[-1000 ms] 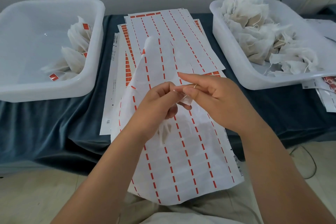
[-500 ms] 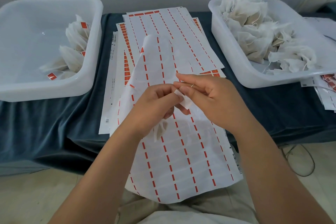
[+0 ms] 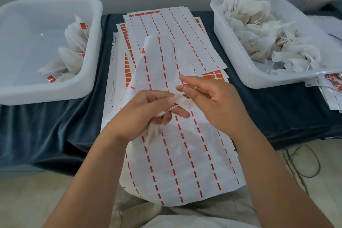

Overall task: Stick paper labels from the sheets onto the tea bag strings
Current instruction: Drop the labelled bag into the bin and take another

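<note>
- Head view: the string (image 3: 185,99) runs taut on a slant, from low by the left hand (image 3: 142,114) up and right to the right hand (image 3: 216,103).
- Right grip is clamped on the string, thumb and forefinger pinching its upper end.
- Left grip is closed too. Its lower fingers curl round the tea bag (image 3: 152,135), which hangs beneath the palm, and a pale label (image 3: 178,98) sits at its thumb tip.
- That label lies under the string, touching or nearly so, and much nearer the left hand. My judgement is that folding it over the string falls to the left thumb, while the right hand keeps the line tight.
- Both hands hover above a curled sheet (image 3: 185,163) of mostly used labels, which hangs over the near edge of the surface (image 3: 46,126), a dark cloth.
- A tub on the left (image 3: 55,96) holds a few tagged bags. A tub on the right (image 3: 229,55) is heaped with untagged ones.
- Pale floor shows below, with a loose cable (image 3: 305,163) at the right.
</note>
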Tool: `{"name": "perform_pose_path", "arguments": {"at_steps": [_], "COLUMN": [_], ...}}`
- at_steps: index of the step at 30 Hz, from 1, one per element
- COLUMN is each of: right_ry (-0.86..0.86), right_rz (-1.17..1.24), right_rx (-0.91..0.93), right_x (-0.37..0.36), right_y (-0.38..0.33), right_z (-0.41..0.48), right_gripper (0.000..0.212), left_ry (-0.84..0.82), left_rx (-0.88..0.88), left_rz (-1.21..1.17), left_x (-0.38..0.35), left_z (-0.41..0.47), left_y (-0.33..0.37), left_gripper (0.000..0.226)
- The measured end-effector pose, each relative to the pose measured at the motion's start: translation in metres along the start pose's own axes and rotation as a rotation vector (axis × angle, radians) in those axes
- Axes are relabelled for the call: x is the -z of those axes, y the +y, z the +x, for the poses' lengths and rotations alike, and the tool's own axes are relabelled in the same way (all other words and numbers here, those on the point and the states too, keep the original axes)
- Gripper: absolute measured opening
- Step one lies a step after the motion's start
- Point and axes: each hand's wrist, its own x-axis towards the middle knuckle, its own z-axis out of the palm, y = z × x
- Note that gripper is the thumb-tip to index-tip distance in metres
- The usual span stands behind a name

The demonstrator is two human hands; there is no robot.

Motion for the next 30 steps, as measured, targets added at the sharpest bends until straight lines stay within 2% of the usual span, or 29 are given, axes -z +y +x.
{"name": "perform_pose_path", "arguments": {"at_steps": [3, 8, 14, 18, 24, 30], "right_ry": [0.029, 0.039, 0.014, 0.001, -0.059, -0.124], "right_rz": [0.058, 0.069, 0.086, 0.123, 0.134, 0.149], "right_rx": [0.008, 0.035, 0.044, 0.046, 0.049, 0.029], "right_x": [0.0, -0.004, -0.003, -0.002, -0.002, -0.001], "right_y": [-0.001, -0.006, -0.007, -0.006, -0.007, -0.004], "right_z": [-0.001, -0.001, 0.001, 0.002, 0.003, 0.007], "right_gripper": [0.032, 0.031, 0.031, 0.029, 0.028, 0.03], "left_ry": [0.09, 0.134, 0.046, -0.008, -0.099, -0.018], "left_rx": [0.155, 0.382, 0.432, 0.502, 0.484, 0.462], "left_rz": [-0.295, -0.713, -0.843, -0.937, -1.016, -0.94], "left_x": [-0.003, -0.014, -0.011, -0.011, -0.011, -0.016], "left_z": [0.004, 0.007, 0.007, 0.009, 0.007, 0.005], "left_y": [-0.002, -0.005, -0.009, -0.011, -0.013, -0.012], "left_gripper": [0.043, 0.023, 0.026, 0.018, 0.035, 0.043]}}
